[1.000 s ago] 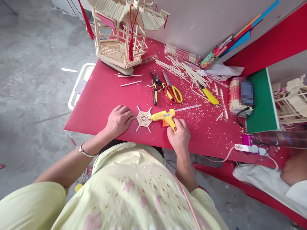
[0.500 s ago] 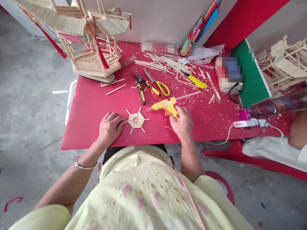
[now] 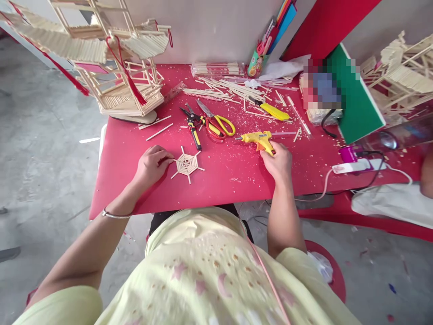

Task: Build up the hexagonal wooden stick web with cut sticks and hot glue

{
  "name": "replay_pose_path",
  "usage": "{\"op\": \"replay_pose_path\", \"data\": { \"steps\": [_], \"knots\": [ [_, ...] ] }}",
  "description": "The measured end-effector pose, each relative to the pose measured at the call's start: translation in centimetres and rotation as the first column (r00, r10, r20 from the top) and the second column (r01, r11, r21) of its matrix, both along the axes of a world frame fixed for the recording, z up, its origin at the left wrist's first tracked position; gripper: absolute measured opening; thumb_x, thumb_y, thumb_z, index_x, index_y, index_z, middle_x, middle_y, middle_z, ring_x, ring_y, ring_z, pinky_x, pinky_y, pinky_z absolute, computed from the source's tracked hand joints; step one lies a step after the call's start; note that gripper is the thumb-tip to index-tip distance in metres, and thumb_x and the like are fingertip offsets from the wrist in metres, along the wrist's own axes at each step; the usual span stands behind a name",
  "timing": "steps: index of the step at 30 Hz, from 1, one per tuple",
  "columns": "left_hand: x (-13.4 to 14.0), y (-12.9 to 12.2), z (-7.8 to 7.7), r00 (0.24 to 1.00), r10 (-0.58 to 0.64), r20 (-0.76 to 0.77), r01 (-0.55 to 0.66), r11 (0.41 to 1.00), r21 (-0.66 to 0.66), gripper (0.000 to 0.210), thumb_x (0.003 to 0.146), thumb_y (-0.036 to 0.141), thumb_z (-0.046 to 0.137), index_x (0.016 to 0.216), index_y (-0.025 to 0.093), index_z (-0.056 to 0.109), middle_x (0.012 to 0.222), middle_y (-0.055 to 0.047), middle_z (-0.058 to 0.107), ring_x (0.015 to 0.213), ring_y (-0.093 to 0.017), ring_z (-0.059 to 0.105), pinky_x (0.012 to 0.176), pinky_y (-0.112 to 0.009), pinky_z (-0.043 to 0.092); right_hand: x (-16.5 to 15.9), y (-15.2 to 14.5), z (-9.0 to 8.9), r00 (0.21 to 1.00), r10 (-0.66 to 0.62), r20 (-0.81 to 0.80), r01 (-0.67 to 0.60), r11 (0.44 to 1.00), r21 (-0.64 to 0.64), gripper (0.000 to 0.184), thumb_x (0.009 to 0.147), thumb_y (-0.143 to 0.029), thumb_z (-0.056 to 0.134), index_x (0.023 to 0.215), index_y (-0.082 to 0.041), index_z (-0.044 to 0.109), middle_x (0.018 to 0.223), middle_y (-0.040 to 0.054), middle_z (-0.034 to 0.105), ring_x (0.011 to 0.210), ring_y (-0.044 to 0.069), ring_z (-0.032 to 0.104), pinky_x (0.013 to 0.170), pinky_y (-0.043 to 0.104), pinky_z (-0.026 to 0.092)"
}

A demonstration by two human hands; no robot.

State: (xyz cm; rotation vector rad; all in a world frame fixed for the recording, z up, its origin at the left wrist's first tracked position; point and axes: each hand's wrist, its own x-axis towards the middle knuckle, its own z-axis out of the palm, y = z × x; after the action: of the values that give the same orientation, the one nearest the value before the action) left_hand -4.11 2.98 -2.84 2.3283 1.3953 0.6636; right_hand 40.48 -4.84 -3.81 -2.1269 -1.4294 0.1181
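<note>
My left hand [image 3: 154, 164] rests on the red table with thumb and fingers pinched at the end of one spoke of a small hexagonal web of wooden sticks [image 3: 187, 164]. The web lies flat, its other spokes pointing outward. My right hand [image 3: 279, 160] is wrapped around the handle of a yellow hot glue gun [image 3: 257, 138]. Its nozzle points left, apart from the web, and a clear glue stick [image 3: 284, 133] sticks out of its back. Between and beyond the hands lie black-and-yellow pliers [image 3: 193, 128] and scissors [image 3: 221, 124] with red and yellow handles.
A stick-built pavilion [image 3: 131, 97] with red tassels stands at the back left. Loose sticks [image 3: 233, 88], a yellow utility knife [image 3: 275, 111] and a pen cup [image 3: 257, 63] lie or stand behind. On the right are a green board [image 3: 358, 99], a power strip [image 3: 358, 166] and another person's arm [image 3: 426, 174].
My right hand has moved the glue gun to the right, away from the web. The web is turned slightly, with my left fingers still at its left spoke. The view has shifted a little.
</note>
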Motion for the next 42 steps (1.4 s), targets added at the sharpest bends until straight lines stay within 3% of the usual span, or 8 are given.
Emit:
{"op": "replay_pose_path", "data": {
  "steps": [5, 9, 18, 23, 26, 32, 37, 42],
  "knots": [
    [3.0, -5.2, 2.5, 0.983, 0.174, 0.064, -0.184, 0.952, 0.245, 0.032, 0.101, 0.034, 0.053, 0.126, 0.023, 0.07, 0.131, -0.015, 0.067, 0.126, -0.03, 0.062, 0.109, -0.05, 0.05, -0.5, -0.1, 0.5, 0.996, 0.032, -0.086, -0.026, 0.997, 0.069, 0.046, 0.082, -0.039, 0.064, 0.122, -0.019, 0.075, 0.106, 0.0108, 0.075, 0.09, 0.026, 0.067, 0.083, 0.039, 0.053],
    [10.1, -10.5, 1.8, 0.965, -0.262, -0.003, 0.261, 0.961, 0.096, 0.079, 0.098, 0.058, 0.056, 0.162, 0.016, 0.034, 0.164, -0.025, 0.041, 0.156, -0.035, 0.036, 0.124, -0.054, 0.039, -1.1, -0.7, 1.2, 0.989, 0.031, -0.146, -0.017, 0.995, 0.098, 0.043, 0.081, -0.038, 0.065, 0.119, -0.018, 0.076, 0.1, 0.009, 0.075, 0.085, 0.023, 0.066, 0.08, 0.036, 0.052],
    [20.7, -9.9, -1.6, 0.963, -0.236, -0.128, 0.231, 0.971, -0.053, 0.127, 0.079, 0.087, 0.055, 0.162, -0.005, 0.027, 0.169, -0.039, 0.009, 0.16, -0.049, -0.002, 0.13, -0.066, 0.007, 3.4, -5.0, 4.9, 0.993, -0.09, 0.079, 0.07, 0.971, 0.229, 0.046, 0.082, -0.034, 0.064, 0.124, -0.02, 0.074, 0.104, 0.0101, 0.072, 0.093, 0.027, 0.066, 0.088, 0.044, 0.054],
    [25.3, -15.0, -0.1, 0.542, -0.838, 0.061, 0.836, 0.53, -0.146, 0.107, 0.089, 0.072, 0.062, 0.16, -0.002, 0.034, 0.165, -0.029, 0.037, 0.158, -0.036, 0.03, 0.131, -0.047, 0.025, 4.9, -6.1, 9.2, 0.974, -0.114, 0.196, 0.042, 0.94, 0.339, 0.046, 0.08, -0.032, 0.066, 0.124, -0.022, 0.073, 0.107, 0.0111, 0.071, 0.101, 0.031, 0.067, 0.094, 0.052, 0.053],
    [25.2, -15.9, 0.6, 0.307, -0.938, 0.162, 0.951, 0.297, -0.084, 0.054, 0.103, 0.039, 0.058, 0.147, 0.009, 0.057, 0.16, -0.019, 0.051, 0.14, -0.025, 0.059, 0.111, -0.032, 0.051, 3.2, -5.6, 9.4, 0.991, -0.014, 0.134, -0.028, 0.953, 0.303, 0.045, 0.082, -0.036, 0.068, 0.125, -0.022, 0.073, 0.107, 0.0099, 0.073, 0.094, 0.028, 0.067, 0.087, 0.047, 0.055],
    [22.0, -12.7, 1.8, 0.573, -0.807, 0.139, 0.802, 0.588, 0.108, 0.026, 0.104, 0.025, 0.053, 0.1, 0.017, 0.078, 0.085, -0.009, 0.079, 0.076, -0.019, 0.074, 0.099, -0.04, 0.057, -0.3, -2.1, 2.5, 0.99, 0.121, -0.072, -0.122, 0.992, -0.018, 0.045, 0.081, -0.037, 0.065, 0.121, -0.019, 0.074, 0.106, 0.0107, 0.076, 0.087, 0.025, 0.067, 0.081, 0.04, 0.053],
    [16.6, -10.3, 3.1, 0.588, -0.784, 0.2, 0.75, 0.621, 0.226, 0.021, 0.099, 0.021, 0.057, 0.101, 0.023, 0.078, 0.114, -0.01, 0.08, 0.125, -0.024, 0.066, 0.119, -0.05, 0.042, -1.8, -1.3, 1.6, 0.965, 0.105, 0.239, -0.082, 0.991, -0.102, 0.046, 0.087, -0.036, 0.057, 0.125, -0.014, 0.073, 0.11, 0.0189, 0.073, 0.101, 0.033, 0.063, 0.089, 0.048, 0.05],
    [5.9, -8.3, 3.0, 0.961, -0.063, 0.271, 0.048, 0.997, 0.062, 0.022, 0.1, 0.029, 0.057, 0.096, 0.023, 0.078, 0.094, -0.009, 0.076, 0.087, -0.019, 0.07, 0.081, -0.033, 0.058, -6.4, -3.6, 4.4, 0.963, 0.009, 0.269, -0.023, 0.998, 0.05, 0.038, 0.096, -0.037, 0.058, 0.125, -0.017, 0.073, 0.115, 0.0175, 0.073, 0.106, 0.035, 0.065, 0.092, 0.048, 0.05]
  ]
}}
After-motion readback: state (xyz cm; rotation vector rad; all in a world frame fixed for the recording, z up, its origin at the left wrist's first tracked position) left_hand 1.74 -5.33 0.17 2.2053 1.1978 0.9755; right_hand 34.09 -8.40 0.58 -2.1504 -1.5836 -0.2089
